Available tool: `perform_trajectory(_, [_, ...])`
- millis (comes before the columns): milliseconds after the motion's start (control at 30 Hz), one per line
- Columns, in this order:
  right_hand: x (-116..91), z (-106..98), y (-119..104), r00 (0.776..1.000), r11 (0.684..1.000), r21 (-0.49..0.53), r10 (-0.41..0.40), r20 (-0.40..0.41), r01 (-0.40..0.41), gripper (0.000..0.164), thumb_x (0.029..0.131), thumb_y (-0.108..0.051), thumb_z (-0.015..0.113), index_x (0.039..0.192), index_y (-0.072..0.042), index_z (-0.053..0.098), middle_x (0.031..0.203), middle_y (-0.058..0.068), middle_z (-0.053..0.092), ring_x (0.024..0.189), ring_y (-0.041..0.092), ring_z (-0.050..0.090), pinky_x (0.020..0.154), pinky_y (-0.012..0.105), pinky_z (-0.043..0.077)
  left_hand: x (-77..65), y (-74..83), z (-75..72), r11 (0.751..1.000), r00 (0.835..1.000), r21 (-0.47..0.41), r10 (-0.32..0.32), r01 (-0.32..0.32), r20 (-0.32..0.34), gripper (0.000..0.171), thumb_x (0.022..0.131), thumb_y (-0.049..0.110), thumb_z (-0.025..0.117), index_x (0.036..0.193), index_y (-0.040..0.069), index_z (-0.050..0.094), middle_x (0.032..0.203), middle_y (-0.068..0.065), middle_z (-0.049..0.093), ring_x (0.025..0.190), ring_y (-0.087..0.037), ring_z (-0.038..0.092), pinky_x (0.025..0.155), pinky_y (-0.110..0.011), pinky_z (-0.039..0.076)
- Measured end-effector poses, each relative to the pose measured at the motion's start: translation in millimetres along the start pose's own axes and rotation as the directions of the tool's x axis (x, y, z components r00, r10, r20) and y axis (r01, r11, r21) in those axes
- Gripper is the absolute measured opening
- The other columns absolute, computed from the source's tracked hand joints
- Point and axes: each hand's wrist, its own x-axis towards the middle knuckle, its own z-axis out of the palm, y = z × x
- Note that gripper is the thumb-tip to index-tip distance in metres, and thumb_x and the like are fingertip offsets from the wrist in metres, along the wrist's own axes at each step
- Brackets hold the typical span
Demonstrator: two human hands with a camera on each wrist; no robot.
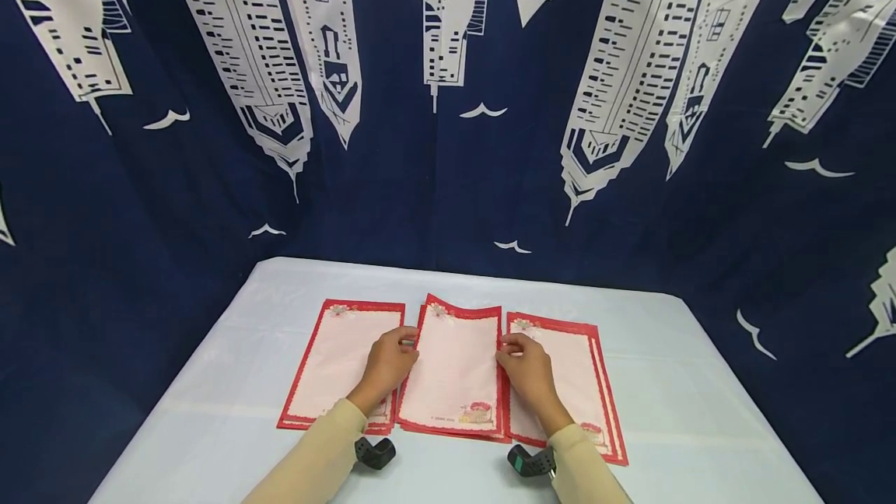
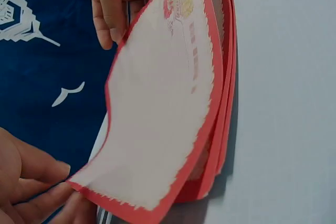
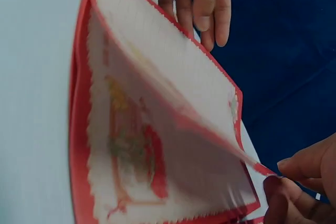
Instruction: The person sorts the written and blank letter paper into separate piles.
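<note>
Between the left edge of the white worktop and its middle lies the left stack of red-bordered sheets, a little askew, lower sheets peeping out at its near right corner. Over its right side reaches the person's left hand, in a cream sleeve, with a black device just beside the cuff; from where I stand, thumb and fingers pinch the left side of the middle top sheet. That sheet lies over the middle stack, roughly midway between the worktop's two far corners, its far end curling up and a small printed picture at its near right corner. Opposite, the right hand has the sheet's right side nipped between thumb and fingers, its matching sleeve by another black device. Under that arm is the right stack, nearest the worktop's right edge, its sheets fanned slightly rightward. Behind the far edge, corner to corner, hangs a navy cloth with white buildings printed upside down
</note>
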Motion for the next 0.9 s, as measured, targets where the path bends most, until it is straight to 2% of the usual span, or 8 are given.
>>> perform_trajectory(200, [5,2,-8,0.999,0.998,0.060,0.038,-0.015,-0.037,0.025,0.091,-0.011,0.073,0.114,-0.002,0.070,0.093,0.006,0.069,0.081,0.017,0.064,0.070,0.030,0.054,3.3,1.4,-7.9,0.994,0.998,-0.102,-0.030,0.023,-0.062,0.041,0.086,-0.010,0.063,0.127,-0.005,0.065,0.112,-0.017,0.070,0.096,-0.030,0.069,0.078,-0.037,0.057])
perform_trajectory(367, [8,7,-16,0.998,0.989,0.137,0.060,0.011,-0.061,0.022,0.092,-0.012,0.072,0.112,-0.001,0.071,0.090,0.005,0.071,0.073,0.015,0.063,0.065,0.028,0.053,8.3,-1.5,-23.5,0.992,0.993,-0.107,-0.072,0.063,-0.088,0.037,0.089,-0.005,0.064,0.126,-0.008,0.065,0.106,-0.016,0.072,0.096,-0.029,0.068,0.078,-0.038,0.056])
perform_trajectory(567, [11,27,-34,0.998,0.986,0.165,0.004,0.057,-0.013,0.015,0.093,-0.011,0.071,0.104,-0.002,0.074,0.088,0.004,0.070,0.073,0.014,0.063,0.066,0.029,0.055,5.4,-11.2,-54.8,0.992,0.985,-0.035,-0.125,0.121,-0.123,0.029,0.092,0.003,0.066,0.120,-0.005,0.070,0.098,-0.012,0.072,0.090,-0.024,0.067,0.075,-0.036,0.055])
perform_trajectory(733, [13,55,-49,0.992,0.981,0.186,-0.075,0.098,0.056,0.012,0.092,-0.007,0.071,0.100,0.000,0.075,0.085,0.004,0.071,0.072,0.013,0.063,0.064,0.028,0.054,-2.8,-25.0,-83.9,0.986,0.976,0.047,-0.148,0.158,-0.159,0.028,0.091,0.005,0.065,0.116,-0.004,0.072,0.092,-0.009,0.071,0.082,-0.020,0.062,0.071,-0.032,0.049])
perform_trajectory(900, [11,84,-63,0.980,0.979,0.166,-0.145,0.139,0.122,0.011,0.090,-0.005,0.071,0.098,-0.001,0.076,0.081,0.001,0.070,0.070,0.009,0.060,0.063,0.026,0.051,-9.1,-36.6,-107.9,0.976,0.967,0.101,-0.171,0.192,-0.190,0.027,0.091,0.005,0.065,0.114,-0.005,0.073,0.089,-0.008,0.070,0.081,-0.019,0.059,0.071,-0.031,0.047])
